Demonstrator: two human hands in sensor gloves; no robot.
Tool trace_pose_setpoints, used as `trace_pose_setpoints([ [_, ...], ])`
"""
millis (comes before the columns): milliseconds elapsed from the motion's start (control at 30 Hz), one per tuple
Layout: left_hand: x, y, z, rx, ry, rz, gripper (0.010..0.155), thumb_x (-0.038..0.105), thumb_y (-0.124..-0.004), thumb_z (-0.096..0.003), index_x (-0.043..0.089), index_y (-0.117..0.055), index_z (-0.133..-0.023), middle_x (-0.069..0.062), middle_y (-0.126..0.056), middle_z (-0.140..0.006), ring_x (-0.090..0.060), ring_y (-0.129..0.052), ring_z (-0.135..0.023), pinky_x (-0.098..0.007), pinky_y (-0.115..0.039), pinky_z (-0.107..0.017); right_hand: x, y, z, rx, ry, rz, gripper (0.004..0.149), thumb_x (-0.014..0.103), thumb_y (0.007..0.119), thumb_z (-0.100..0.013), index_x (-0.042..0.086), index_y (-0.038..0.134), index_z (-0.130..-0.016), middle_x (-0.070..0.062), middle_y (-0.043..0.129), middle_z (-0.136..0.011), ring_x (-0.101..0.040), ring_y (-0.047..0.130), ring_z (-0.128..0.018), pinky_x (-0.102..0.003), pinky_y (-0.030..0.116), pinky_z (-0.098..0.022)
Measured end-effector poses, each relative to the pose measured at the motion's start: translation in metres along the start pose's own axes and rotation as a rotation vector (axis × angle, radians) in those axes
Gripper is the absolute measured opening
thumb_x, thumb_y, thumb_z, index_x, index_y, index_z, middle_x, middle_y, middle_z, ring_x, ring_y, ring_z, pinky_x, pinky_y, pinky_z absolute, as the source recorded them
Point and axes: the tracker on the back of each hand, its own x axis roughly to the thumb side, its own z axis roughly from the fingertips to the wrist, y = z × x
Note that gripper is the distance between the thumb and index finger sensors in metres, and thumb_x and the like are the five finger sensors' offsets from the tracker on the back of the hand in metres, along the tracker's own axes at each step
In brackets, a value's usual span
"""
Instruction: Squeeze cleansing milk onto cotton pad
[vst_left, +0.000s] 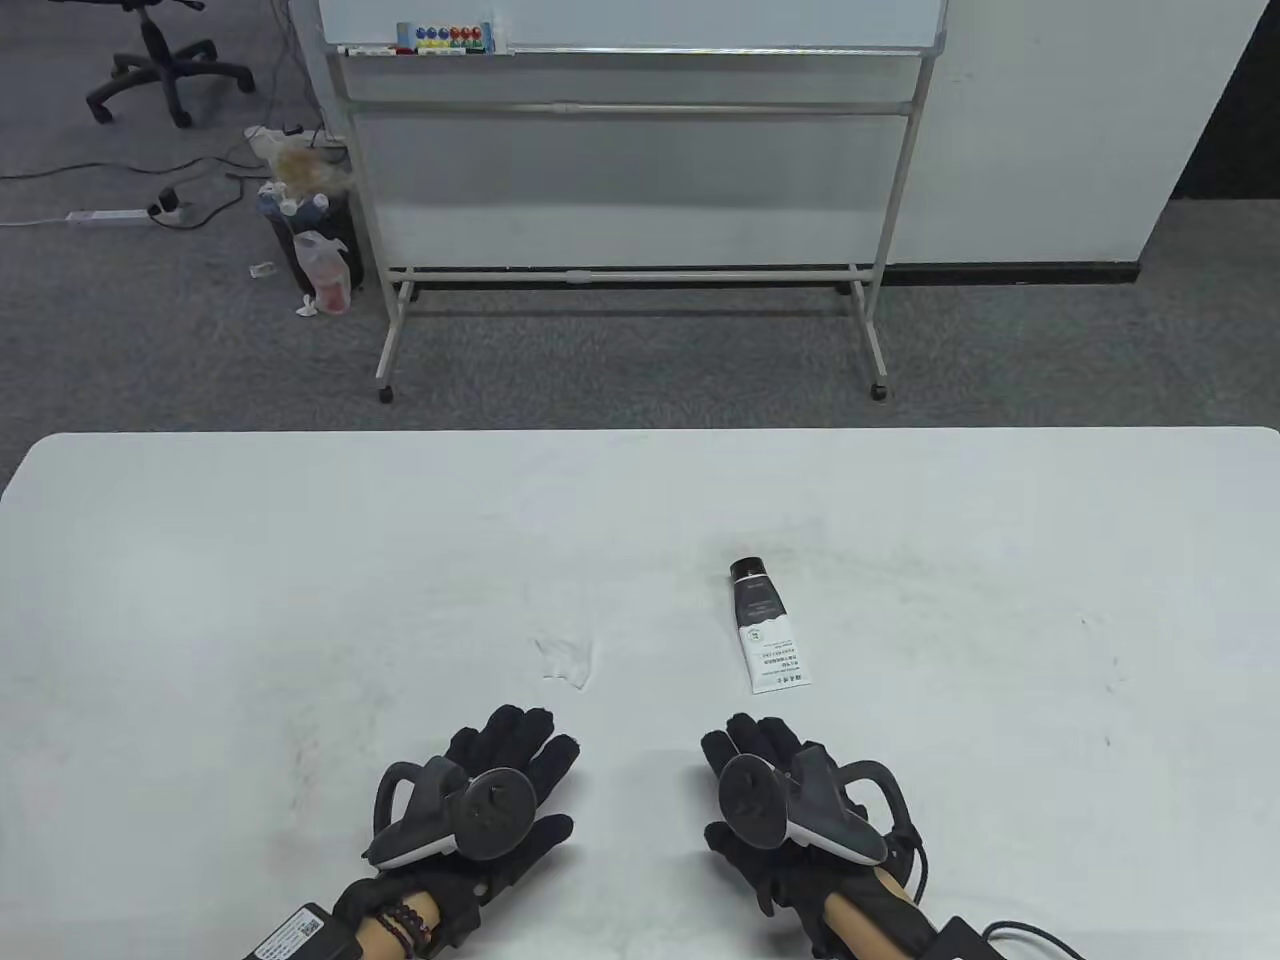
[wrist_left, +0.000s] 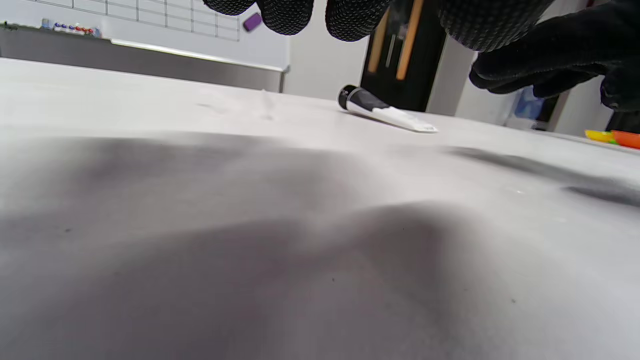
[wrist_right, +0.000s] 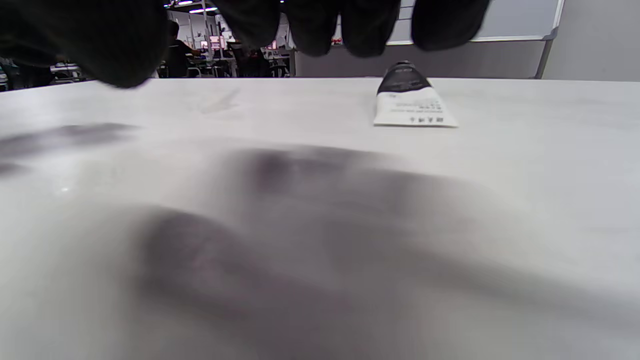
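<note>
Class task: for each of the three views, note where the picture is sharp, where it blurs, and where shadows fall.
Table view: evenly lit and sharp; the tube is crisp. Left wrist view: the near table is blurred under broad soft shadows. Right wrist view: the foreground is smeared, the fingers dark and unfocused.

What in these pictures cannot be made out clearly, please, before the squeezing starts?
- Cotton pad: only a faint pale patch in the table view; too low-contrast to confirm.
- Tube print: too small in every view.
- Left hand and right hand palms: hidden under trackers in the table view.
- Near table: blurred in both wrist views.
</note>
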Motion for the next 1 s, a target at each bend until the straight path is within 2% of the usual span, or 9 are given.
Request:
trace_pose_setpoints([
  [233, -0.001, 0.002, 0.0, 0.002, 0.005, 0.017, 0.074, 0.056, -0.062, -0.0479, 0.023, -0.043, -0.111, -0.016, -0.035, -0.121, -0.044, -0.032, -0.11, -0.071, -0.04, -0.072, -0.002, -0.001, -0.002, -0.013, 0.029, 0.024, 0.083, 0.059, 0.071, -0.041, 0.028, 0.039, -0.111, -0.006, 0.041, -0.119, -0.035, 0.046, -0.112, -0.058, 0.05, -0.075],
  [400, -0.003, 0.003, -0.003, -0.015, 0.008, 0.014, 0.074, 0.056, -0.062, -0.0479, 0.023, -0.044, -0.111, -0.016, -0.036, -0.121, -0.045, -0.034, -0.11, -0.071, -0.041, -0.072, -0.009, -0.011, -0.019, -0.069, 0.08, 0.027, 0.084, 0.06, 0.071, -0.041, 0.025, 0.04, -0.111, -0.007, 0.046, -0.118, -0.035, 0.05, -0.112, -0.058, 0.052, -0.075],
  [467, -0.005, 0.004, -0.005, -0.01, 0.008, 0.027, 0.074, 0.056, -0.063, -0.048, 0.022, -0.044, -0.111, -0.016, -0.037, -0.121, -0.045, -0.035, -0.11, -0.071, -0.041, -0.072, -0.013, -0.016, -0.032, -0.092, 0.128, 0.044, 0.085, 0.059, 0.071, -0.041, 0.023, 0.039, -0.112, -0.009, 0.048, -0.117, -0.036, 0.053, -0.111, -0.057, 0.054, -0.074],
  [600, -0.007, 0.005, -0.008, -0.002, 0.012, 0.045, 0.074, 0.056, -0.063, -0.0478, 0.022, -0.046, -0.111, -0.016, -0.038, -0.121, -0.045, -0.038, -0.11, -0.071, -0.042, -0.072, -0.025, -0.022, -0.08, -0.124, 0.288, 0.069, 0.088, 0.06, 0.072, -0.041, 0.02, 0.036, -0.111, -0.011, 0.05, -0.116, -0.037, 0.056, -0.109, -0.056, 0.056, -0.073],
  [700, -0.007, 0.005, -0.009, -0.021, -0.005, 0.052, 0.074, 0.056, -0.063, -0.0477, 0.022, -0.047, -0.111, -0.016, -0.039, -0.121, -0.045, -0.038, -0.11, -0.071, -0.043, -0.072, -0.039, -0.024, -0.121, -0.086, 0.417, 0.098, 0.092, 0.061, 0.071, -0.04, 0.017, 0.032, -0.111, -0.013, 0.048, -0.116, -0.038, 0.055, -0.109, -0.056, 0.056, -0.073],
  [800, -0.009, 0.007, -0.009, -0.025, -0.009, 0.067, 0.073, 0.056, -0.064, -0.0479, 0.023, -0.048, -0.111, -0.015, -0.04, -0.121, -0.045, -0.039, -0.11, -0.071, -0.043, -0.072, -0.053, -0.021, -0.149, -0.038, 0.539, 0.081, 0.093, 0.062, 0.072, -0.04, 0.017, 0.032, -0.111, -0.013, 0.048, -0.116, -0.039, 0.055, -0.108, -0.056, 0.056, -0.073],
  [867, -0.01, 0.007, -0.009, -0.022, -0.008, 0.077, 0.073, 0.056, -0.064, -0.0479, 0.022, -0.048, -0.111, -0.015, -0.041, -0.121, -0.045, -0.04, -0.11, -0.071, -0.044, -0.072, -0.061, -0.017, -0.161, 0.01, 0.619, 0.074, 0.096, 0.063, 0.072, -0.04, 0.016, 0.03, -0.111, -0.014, 0.047, -0.117, -0.04, 0.054, -0.109, -0.056, 0.055, -0.074],
  [1000, -0.012, 0.007, -0.01, -0.03, -0.008, 0.082, 0.073, 0.056, -0.064, -0.0479, 0.022, -0.048, -0.111, -0.016, -0.041, -0.121, -0.046, -0.04, -0.11, -0.071, -0.043, -0.072, -0.07, -0.008, -0.174, 0.057, 0.668, 0.036, 0.099, 0.064, 0.074, -0.038, 0.013, 0.03, -0.111, -0.016, 0.05, -0.116, -0.04, 0.058, -0.107, -0.056, 0.056, -0.074],
])
